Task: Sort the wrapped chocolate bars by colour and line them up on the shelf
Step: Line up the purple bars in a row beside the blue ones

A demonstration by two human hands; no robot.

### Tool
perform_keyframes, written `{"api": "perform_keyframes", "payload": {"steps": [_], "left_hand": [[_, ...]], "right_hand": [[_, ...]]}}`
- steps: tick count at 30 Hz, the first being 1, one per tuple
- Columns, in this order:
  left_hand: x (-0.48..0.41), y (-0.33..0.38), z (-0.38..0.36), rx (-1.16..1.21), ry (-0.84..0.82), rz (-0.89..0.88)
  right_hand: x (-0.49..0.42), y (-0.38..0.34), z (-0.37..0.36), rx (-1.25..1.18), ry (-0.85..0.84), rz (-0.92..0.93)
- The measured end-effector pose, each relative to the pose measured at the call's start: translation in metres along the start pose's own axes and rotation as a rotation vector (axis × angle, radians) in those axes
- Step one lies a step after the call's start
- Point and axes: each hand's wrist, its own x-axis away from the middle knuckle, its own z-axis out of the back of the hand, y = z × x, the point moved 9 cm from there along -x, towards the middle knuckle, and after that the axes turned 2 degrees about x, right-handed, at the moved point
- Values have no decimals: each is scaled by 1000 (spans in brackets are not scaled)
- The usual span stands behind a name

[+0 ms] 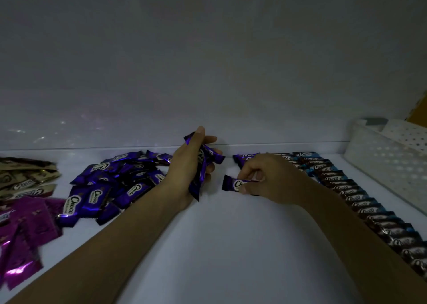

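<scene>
Purple bar (232, 184), pinched by the right hand (270, 178) just left of the blue row (346, 189), lies long axis crosswise (parallel to that row's bars); the left hand (187, 169) clutches a spare bundle (203, 162) further left.

Toward nine o'clock lie gold-brown foil wrappers (27, 178) and, nearer centre, glossy violet foil bars (92, 202) with white oval logos; magenta foil wrappers (34, 222) sit at eight. The dark brown foil bars (355, 195) at four o'clock have sky-blue ends, and the white plastic basket (388, 165) at three is dotted with holes.
</scene>
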Motion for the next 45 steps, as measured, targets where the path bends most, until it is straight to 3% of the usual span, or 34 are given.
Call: {"api": "perform_keyframes", "payload": {"steps": [12, 21, 23, 25, 28, 32, 35, 40, 45], "left_hand": [[-4, -3, -1, -17, -28, -7], [6, 2, -7, 0, -58, -25], [8, 3, -9, 10, -77, -28], [8, 3, -10, -7, -90, -31], [9, 5, -14, -37, -128, -50], [13, 7, -21, -116, -199, -79], [15, 7, -24, -126, -229, -78], [11, 1, -17, -85, -140, -50], [9, 2, -13, -143, -112, -85]], "right_hand": [[-1, 27, 23, 370, 159, -108], [1, 28, 21, 372, 183, -115], [1, 20, 27, 212, 277, -72], [1, 7, 30, -201, 338, -30], [0, -17, 18, -552, 268, 0], [0, -28, 10, -497, 248, 61], [1, -28, 17, -418, 326, 75], [-1, -8, 21, -801, 319, -115], [0, -9, 17, -808, 237, -125]]}}
